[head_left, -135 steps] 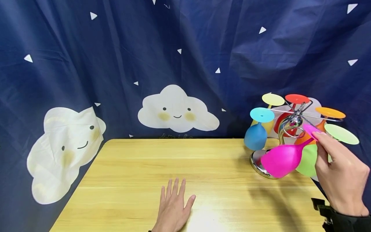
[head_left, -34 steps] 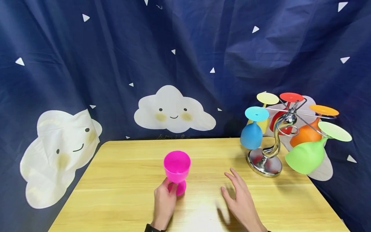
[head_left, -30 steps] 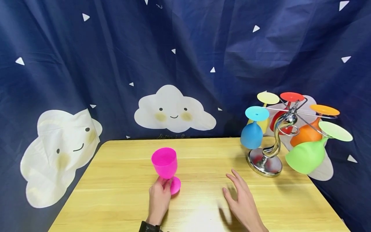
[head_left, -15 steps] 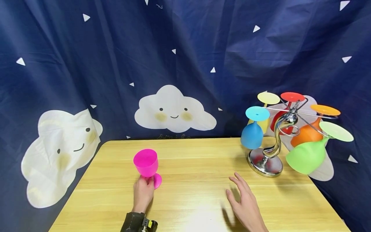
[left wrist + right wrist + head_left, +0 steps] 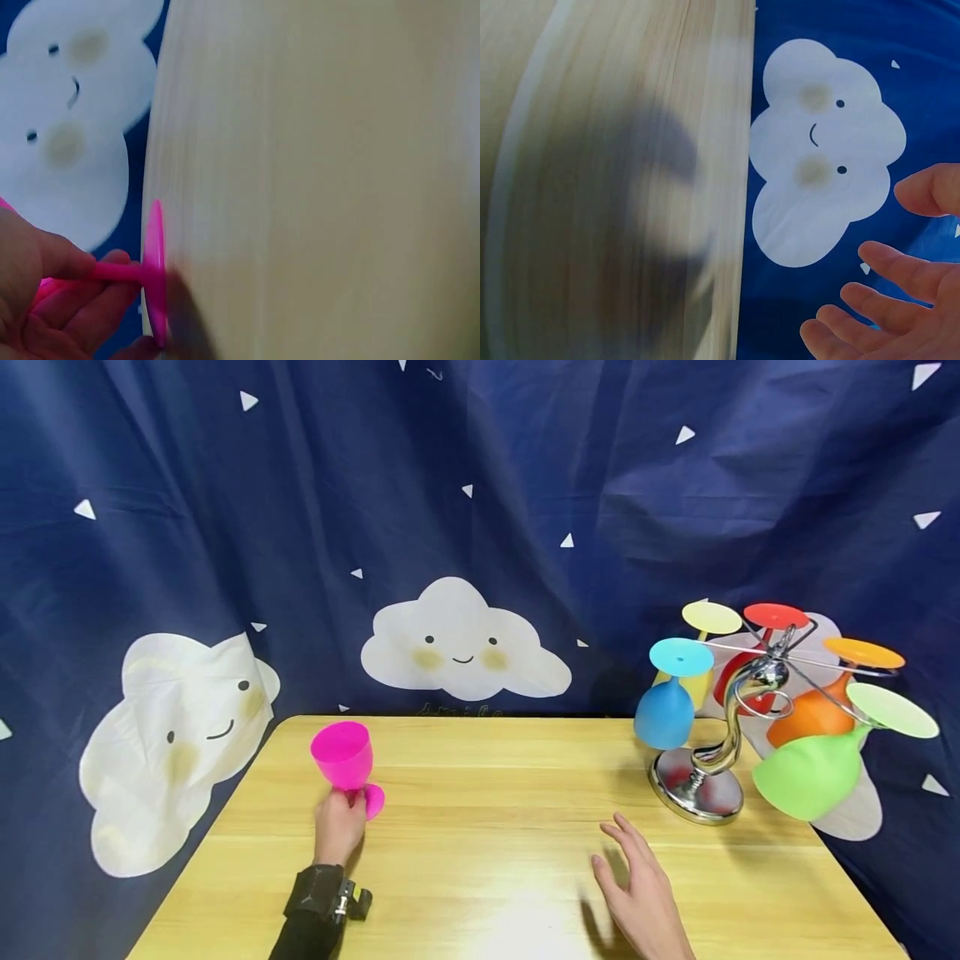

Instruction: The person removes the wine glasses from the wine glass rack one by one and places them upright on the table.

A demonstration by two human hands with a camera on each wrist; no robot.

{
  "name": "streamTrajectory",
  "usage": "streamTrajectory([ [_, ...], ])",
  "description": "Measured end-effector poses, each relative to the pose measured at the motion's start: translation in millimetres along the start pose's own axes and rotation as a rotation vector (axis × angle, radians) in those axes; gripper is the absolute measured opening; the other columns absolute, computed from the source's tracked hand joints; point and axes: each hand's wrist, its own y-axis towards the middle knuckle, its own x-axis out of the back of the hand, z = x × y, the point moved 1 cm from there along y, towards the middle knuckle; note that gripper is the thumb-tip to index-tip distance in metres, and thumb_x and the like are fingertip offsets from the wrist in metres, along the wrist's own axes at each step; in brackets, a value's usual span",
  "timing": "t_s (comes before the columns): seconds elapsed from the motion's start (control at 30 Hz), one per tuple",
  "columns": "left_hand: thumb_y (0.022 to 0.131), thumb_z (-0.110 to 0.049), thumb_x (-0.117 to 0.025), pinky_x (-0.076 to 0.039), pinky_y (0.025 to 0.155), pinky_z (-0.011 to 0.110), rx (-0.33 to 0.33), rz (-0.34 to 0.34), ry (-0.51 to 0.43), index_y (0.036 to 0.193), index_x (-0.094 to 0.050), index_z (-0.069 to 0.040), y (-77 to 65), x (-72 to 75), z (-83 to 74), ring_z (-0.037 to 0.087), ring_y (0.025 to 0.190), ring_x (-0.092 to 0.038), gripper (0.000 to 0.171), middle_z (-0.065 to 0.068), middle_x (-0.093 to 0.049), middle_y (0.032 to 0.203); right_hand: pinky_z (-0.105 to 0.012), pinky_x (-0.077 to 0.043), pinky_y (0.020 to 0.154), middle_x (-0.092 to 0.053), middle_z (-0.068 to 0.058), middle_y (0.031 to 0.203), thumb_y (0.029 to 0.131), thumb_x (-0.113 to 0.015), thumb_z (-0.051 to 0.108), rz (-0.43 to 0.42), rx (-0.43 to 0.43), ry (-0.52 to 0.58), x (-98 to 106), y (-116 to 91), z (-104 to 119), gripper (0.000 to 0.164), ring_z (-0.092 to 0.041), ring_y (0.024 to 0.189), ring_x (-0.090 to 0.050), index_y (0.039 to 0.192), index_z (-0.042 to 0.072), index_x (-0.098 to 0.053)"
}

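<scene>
One pink cup [image 5: 343, 762], smooth and plastic-looking with a rounded bowl and a flat disc foot [image 5: 155, 274], is at ten o'clock from the middle of the table [image 5: 480, 785], mouth upward. The person's left hand [image 5: 339, 827] pinches its slim stem between thumb and fingers; whether the foot touches the wood cannot be told. A black strap [image 5: 315, 891] wraps that wrist. At four o'clock the right hand [image 5: 641, 893] has its fingers loosely spread and slightly bent, with nothing in its grasp.

At two o'clock stands a shiny metal rack [image 5: 697, 797] with a round base, a curving pole and thin wire arms. Matching cups hang from it upside down; from its hub, the blue cup [image 5: 665, 717] is at nine, the yellow cup [image 5: 712, 618] at eleven, the red cup [image 5: 776, 616] at twelve, the orange cup [image 5: 813, 716] at two, the green cup [image 5: 813, 777] at four. Beyond the straight-grained tabletop, at twelve, hangs a creased dark-blue curtain [image 5: 525, 443] bearing puffy white clouds [image 5: 461, 631].
</scene>
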Motion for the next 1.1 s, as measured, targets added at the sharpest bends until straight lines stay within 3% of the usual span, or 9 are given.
streamTrajectory([
  [0.23, 0.104, -0.011, -0.059, -0.05, 0.106, 0.071, 0.047, 0.042, 0.029, 0.117, -0.069, 0.013, 31.2, 22.9, 24.0, 0.061, 0.121, -0.063, 0.029, 0.038, -0.071, 0.12, -0.071, -0.05, 0.107, -0.054, -0.025, 0.159, 0.103, -0.073, 0.017, 0.022, -0.013, -0.013, -2.1, -1.4, -0.9, 0.043, -0.053, 0.141, -0.055, 0.142, 0.002, -0.065],
  [0.4, 0.105, -0.01, -0.057, -0.052, 0.104, 0.069, 0.04, 0.023, 0.007, 0.114, -0.068, 0.015, 51.2, 36.1, 40.5, 0.059, 0.117, -0.065, 0.028, 0.038, -0.07, 0.115, -0.072, -0.05, 0.107, -0.054, -0.025, 0.159, 0.103, -0.073, 0.017, 0.032, -0.022, -0.014, -3.1, -0.9, -0.9, 0.043, -0.054, 0.141, -0.055, 0.143, 0.002, -0.064],
  [0.53, 0.105, -0.008, -0.055, -0.048, 0.111, 0.069, 0.052, 0.023, 0.011, 0.122, -0.066, 0.015, 65.1, 45.8, 50.3, 0.059, 0.125, -0.061, 0.03, 0.04, -0.068, 0.124, -0.071, -0.051, 0.107, -0.054, -0.025, 0.159, 0.103, -0.073, 0.017, 0.039, -0.037, -0.017, -3.2, -1.9, 0.1, 0.043, -0.053, 0.141, -0.055, 0.143, 0.002, -0.065],
  [0.83, 0.108, -0.015, -0.055, -0.042, 0.118, 0.07, 0.079, 0.036, 0.026, 0.131, -0.062, 0.015, 97.4, 54.4, 66.7, 0.061, 0.133, -0.055, 0.038, 0.041, -0.064, 0.133, -0.072, -0.049, 0.109, -0.053, -0.025, 0.161, 0.105, -0.071, 0.022, 0.077, -0.07, -0.026, -5.2, -3.0, 2.5, 0.043, -0.053, 0.143, -0.054, 0.143, 0.003, -0.065],
  [1.1, 0.108, -0.017, -0.059, -0.043, 0.118, 0.067, 0.098, -0.006, 0.035, 0.126, -0.064, 0.014, 109.3, 59.2, 80.1, 0.059, 0.131, -0.057, 0.036, 0.038, -0.066, 0.131, -0.072, -0.051, 0.106, -0.056, -0.025, 0.157, 0.103, -0.074, 0.019, 0.05, -0.025, -0.023, -6.2, -6.4, 3.4, 0.04, -0.053, 0.139, -0.057, 0.139, 0.003, -0.067],
])
